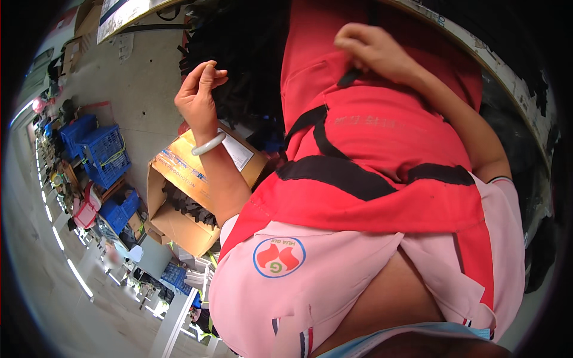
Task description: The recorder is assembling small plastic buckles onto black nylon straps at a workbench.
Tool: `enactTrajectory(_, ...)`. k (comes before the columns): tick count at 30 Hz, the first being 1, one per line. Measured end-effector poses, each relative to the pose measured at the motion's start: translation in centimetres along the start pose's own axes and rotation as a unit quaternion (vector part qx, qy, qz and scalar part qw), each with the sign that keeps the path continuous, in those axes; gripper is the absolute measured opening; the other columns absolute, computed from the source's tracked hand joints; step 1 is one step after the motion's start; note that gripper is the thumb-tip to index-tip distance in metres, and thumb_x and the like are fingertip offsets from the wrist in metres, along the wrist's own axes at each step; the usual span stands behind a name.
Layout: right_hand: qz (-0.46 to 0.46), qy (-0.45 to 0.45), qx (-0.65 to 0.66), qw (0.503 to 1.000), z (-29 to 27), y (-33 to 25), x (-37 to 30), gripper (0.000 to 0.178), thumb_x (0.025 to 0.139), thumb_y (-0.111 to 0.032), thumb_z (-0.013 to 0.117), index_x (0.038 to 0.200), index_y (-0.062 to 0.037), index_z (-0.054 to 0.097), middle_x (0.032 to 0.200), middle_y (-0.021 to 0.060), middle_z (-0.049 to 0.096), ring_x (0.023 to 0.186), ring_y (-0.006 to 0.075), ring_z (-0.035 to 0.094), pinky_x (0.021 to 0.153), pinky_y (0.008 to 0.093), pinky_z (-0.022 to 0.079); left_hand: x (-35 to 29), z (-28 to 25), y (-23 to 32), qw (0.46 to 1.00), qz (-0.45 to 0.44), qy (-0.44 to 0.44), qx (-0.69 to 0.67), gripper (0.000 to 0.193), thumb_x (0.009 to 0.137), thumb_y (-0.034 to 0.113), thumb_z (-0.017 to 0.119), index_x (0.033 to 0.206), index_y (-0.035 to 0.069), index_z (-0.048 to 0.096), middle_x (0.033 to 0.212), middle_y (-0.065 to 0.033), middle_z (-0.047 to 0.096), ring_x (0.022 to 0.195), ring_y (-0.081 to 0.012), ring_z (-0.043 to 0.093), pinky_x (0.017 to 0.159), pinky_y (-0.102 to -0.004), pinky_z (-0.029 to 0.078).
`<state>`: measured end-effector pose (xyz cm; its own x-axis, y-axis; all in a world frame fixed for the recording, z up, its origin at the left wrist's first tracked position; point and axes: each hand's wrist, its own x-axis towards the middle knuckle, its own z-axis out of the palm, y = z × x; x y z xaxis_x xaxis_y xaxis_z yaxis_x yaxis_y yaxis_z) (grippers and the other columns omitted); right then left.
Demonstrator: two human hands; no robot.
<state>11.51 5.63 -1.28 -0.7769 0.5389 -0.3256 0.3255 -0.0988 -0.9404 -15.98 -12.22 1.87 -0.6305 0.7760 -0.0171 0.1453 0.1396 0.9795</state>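
Note:
My left hand (200, 92), with a pale bangle (209, 144) at the wrist, is raised over the left side. Its thumb and fingertips are pinched together; anything between them is too small to make out. My right hand (379, 53) is above my lap, over the red apron (382, 140), with its fingers curled inward and slightly blurred. A short black fabric strip (348, 78) shows just under those fingers, its upper end running into the hand. Beyond my left hand is a dark pile of black pieces (239, 71), whose single shapes are hard to tell apart.
An open cardboard box (185, 230) holding black strips stands below my left forearm. Blue plastic crates (104, 156) are on the floor at the far left. A worktable edge (471, 42) runs along the upper right, and another board edge (128, 18) is at the upper left.

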Motion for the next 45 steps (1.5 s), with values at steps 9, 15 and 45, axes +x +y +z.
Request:
enactTrajectory(9, -0.236, -0.073, -0.088, 0.965, 3.8, 2.5, 2.8, 0.017, 0.093, -0.019, 0.057, 0.093, -0.0021, 0.062, 0.066, 0.0022, 0.054, 0.053, 0.0077, 0.051, 0.048, 0.0244, 0.041, 0.0, 10.1, -1.7, 0.98, -0.06, -0.143, -0.127, 0.02, 0.089, 0.003, 0.058, 0.106, -0.003, 0.066, 0.09, -0.0094, 0.068, 0.078, -0.014, 0.066, 0.068, -0.0253, 0.055)
enactTrajectory(15, 0.054, 0.112, 0.4, 0.908, 1.2, 3.5, 3.3, 0.02, 0.095, -0.021, 0.051, 0.107, -0.0051, 0.052, 0.076, 0.0026, 0.056, 0.055, 0.0102, 0.049, 0.047, 0.025, 0.04, -0.9, 15.6, -1.8, 0.976, 0.019, -0.193, -0.096, 0.036, 0.083, -0.005, 0.057, 0.118, 0.0, 0.054, 0.098, -0.0058, 0.061, 0.079, -0.0088, 0.059, 0.07, -0.0213, 0.051)
enactTrajectory(45, 0.044, 0.102, 0.081, 0.99, -4.0, 4.7, -0.1, 0.016, 0.092, -0.021, 0.059, 0.096, -0.0054, 0.064, 0.076, -0.0019, 0.06, 0.065, 0.0045, 0.052, 0.059, 0.0201, 0.043, 5.9, 8.7, -7.2, 0.998, -0.06, 0.0, -0.017, 0.024, 0.087, 0.003, 0.063, 0.111, 0.0, 0.064, 0.098, -0.0087, 0.067, 0.079, -0.0137, 0.066, 0.067, -0.0231, 0.053)
